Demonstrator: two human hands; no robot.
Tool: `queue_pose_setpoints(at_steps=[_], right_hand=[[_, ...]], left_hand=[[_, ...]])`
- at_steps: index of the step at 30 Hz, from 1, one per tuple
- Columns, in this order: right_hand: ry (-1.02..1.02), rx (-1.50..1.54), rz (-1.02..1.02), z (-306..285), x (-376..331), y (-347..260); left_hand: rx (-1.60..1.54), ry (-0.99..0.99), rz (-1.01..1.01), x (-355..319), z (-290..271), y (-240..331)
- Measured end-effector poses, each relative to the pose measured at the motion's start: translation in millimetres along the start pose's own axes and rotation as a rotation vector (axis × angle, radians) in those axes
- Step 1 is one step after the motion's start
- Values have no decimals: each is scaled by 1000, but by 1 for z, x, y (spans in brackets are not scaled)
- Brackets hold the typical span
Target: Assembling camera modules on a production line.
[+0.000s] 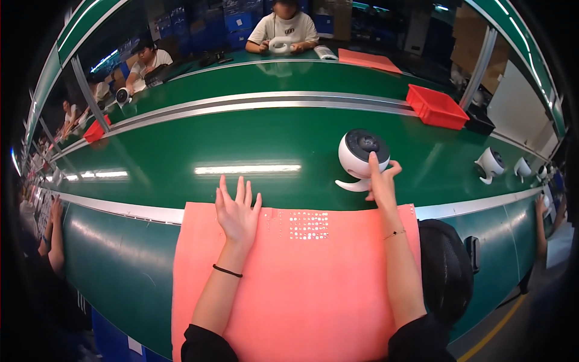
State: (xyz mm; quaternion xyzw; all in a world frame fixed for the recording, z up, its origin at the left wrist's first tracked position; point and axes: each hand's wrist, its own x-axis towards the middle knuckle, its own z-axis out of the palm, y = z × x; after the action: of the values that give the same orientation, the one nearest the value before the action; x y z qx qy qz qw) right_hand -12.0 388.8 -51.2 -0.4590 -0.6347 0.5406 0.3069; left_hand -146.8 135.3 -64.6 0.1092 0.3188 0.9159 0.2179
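A round white device with a black face (356, 146) stands on a curved white foot on the green belt, right of centre. My right hand (382, 181) is at its near right side. The index finger reaches up over the lower rim of the black face, and the other fingers are apart and partly bent, not wrapped round the device. My left hand (237, 211) is open with fingers spread, over the far edge of a pink mat (289, 289), and nothing is in it. Between my hands, a patch of small shiny studs (309, 225) lies on the mat.
A red bin (437, 108) stands at the back right. More white round devices (491, 164) sit along the belt to the right. A black bag (446, 271) is beside the mat. Across the belt, a person (283, 30) holds a white ring-shaped part; other people are at the sides.
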Motion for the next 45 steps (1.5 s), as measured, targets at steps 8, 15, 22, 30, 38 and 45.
queue_pose_setpoints(at_steps=[8, 15, 22, 30, 38, 45], right_hand=[[200, -194, -315, -15, 19, 12], [49, 484, -336, -6, 3, -2], [12, 97, -676, 17, -8, 8], [-310, -346, -869, 41, -29, 27], [-427, -151, -657, 39, -22, 28], [-929, 1040, -83, 11, -22, -10]], left_hand=[[156, -62, -4, -1, -3, 1], [184, -70, -20, 1, -3, -4], [305, -106, -125, 1, -6, 1], [403, -155, -138, 2, -10, -2], [355, -128, -161, 3, -5, 1], [252, -160, -203, 2, -4, -4]])
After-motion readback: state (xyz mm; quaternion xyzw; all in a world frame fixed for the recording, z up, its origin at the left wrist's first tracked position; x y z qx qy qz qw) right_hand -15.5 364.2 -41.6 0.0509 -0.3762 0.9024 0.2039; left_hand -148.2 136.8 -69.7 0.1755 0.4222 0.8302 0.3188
